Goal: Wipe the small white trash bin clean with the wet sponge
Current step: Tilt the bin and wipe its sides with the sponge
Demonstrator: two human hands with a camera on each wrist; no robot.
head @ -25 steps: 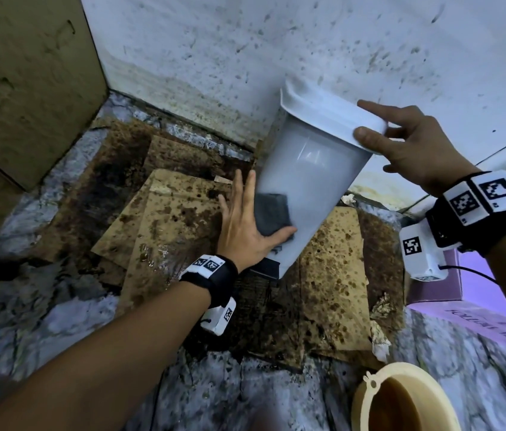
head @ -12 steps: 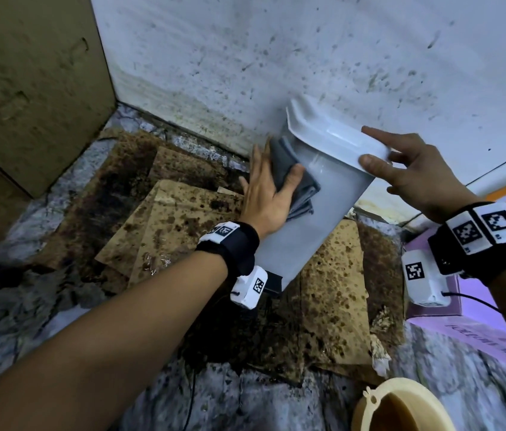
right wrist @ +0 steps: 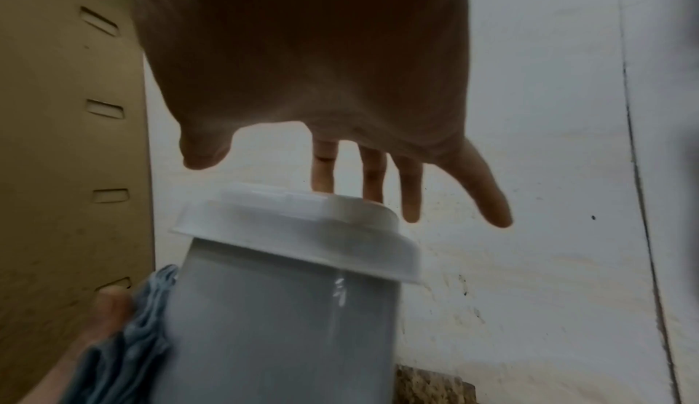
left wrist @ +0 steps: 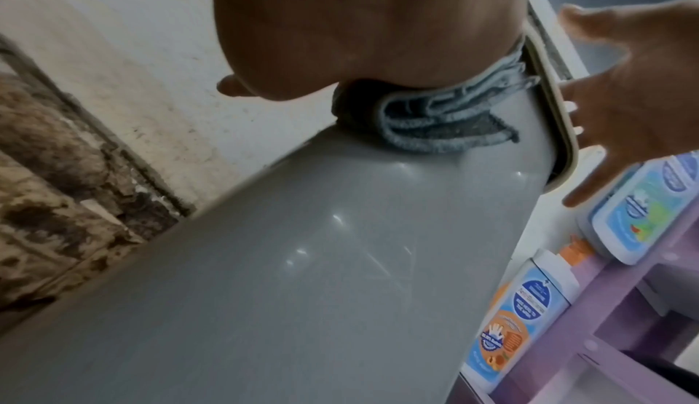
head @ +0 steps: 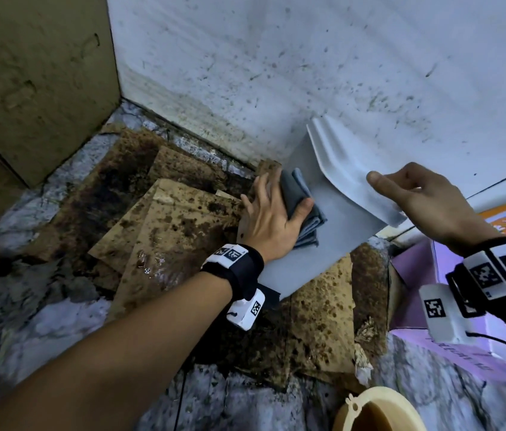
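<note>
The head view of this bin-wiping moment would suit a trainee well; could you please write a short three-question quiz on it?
1. True or false: the white trash bin stands upright on the stained cardboard.
2. Which hand presses the folded grey cloth against the bin's side? A) left hand B) right hand
3. Fill in: the right hand's straight fingers steady the bin at its ____.

Key: 1 false, it is tilted; 2 A; 3 lid.
</note>
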